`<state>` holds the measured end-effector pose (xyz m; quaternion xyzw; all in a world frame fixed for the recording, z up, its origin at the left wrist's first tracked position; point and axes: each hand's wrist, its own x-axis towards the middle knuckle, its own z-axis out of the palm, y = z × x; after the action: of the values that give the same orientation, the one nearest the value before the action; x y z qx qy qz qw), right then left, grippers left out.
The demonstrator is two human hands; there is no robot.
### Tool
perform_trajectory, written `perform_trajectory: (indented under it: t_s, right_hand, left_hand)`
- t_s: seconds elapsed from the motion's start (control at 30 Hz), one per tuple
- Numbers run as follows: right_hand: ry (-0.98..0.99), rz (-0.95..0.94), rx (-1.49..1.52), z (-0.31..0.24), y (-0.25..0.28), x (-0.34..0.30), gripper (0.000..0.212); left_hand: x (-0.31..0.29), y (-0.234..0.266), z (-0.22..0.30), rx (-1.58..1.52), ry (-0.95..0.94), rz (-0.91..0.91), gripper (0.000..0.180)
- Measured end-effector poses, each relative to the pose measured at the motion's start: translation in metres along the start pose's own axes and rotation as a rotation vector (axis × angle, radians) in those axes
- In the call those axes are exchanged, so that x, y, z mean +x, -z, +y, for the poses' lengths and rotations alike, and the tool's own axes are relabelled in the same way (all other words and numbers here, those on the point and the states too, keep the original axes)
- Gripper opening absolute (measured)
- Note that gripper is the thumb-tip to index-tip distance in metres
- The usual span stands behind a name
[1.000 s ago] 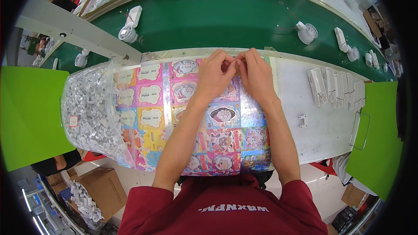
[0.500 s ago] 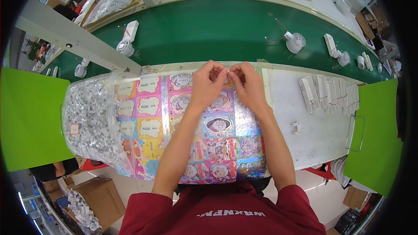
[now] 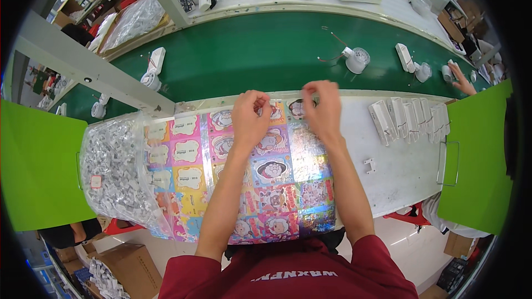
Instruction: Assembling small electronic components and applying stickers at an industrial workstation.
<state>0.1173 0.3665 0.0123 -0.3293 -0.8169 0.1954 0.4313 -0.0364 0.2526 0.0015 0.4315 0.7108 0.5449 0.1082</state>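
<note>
My left hand (image 3: pixel 251 119) hovers over the far part of a sheet (image 3: pixel 185 152) printed with colourful cartoon pictures. Its fingers are curled in toward the thumb. What they hold, if anything, is too small to make out. Apart from it, to the right, my right hand (image 3: pixel 324 109) is over the same sheet's far right corner, slightly blurred. Its fingers bend toward the thumb, and I cannot see what lies between them. A clear plastic bag (image 3: pixel 119 171) full of small white parts rests on the sheet's left side.
Several long white cases (image 3: pixel 382 122) and a small white bracket (image 3: pixel 369 166) lie on the white tabletop at right. Beyond, a green belt (image 3: pixel 238 55) carries a round clear-and-white part (image 3: pixel 357 61) with wires. Another person's hand (image 3: pixel 461 79) reaches in at far right. Green panels (image 3: pixel 476 160) flank the table.
My hands, together at the fingertips before, have come apart, the left one moving left. Another person's hand has appeared beside the white parts at far right. The whole view has tilted slightly.
</note>
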Motion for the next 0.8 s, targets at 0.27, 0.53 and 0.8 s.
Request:
perform_trajectory:
  t_s: [0.27,0.53,0.8]
  right_hand:
    - [-0.179,0.305,-0.596,0.078,0.018,0.060,0.059]
    - [-0.340,-0.069,-0.413,0.066,0.040,0.064,0.062]
    - [-0.273,-0.291,0.503,-0.077,0.066,-0.058,0.056]
  left_hand:
    - [0.000,0.002,0.003,0.065,-0.090,-0.014,0.008]
    - [-0.003,-0.001,0.007,-0.064,-0.137,-0.058,0.018]
    - [-0.039,-0.007,0.047,-0.816,0.089,-0.334,0.044]
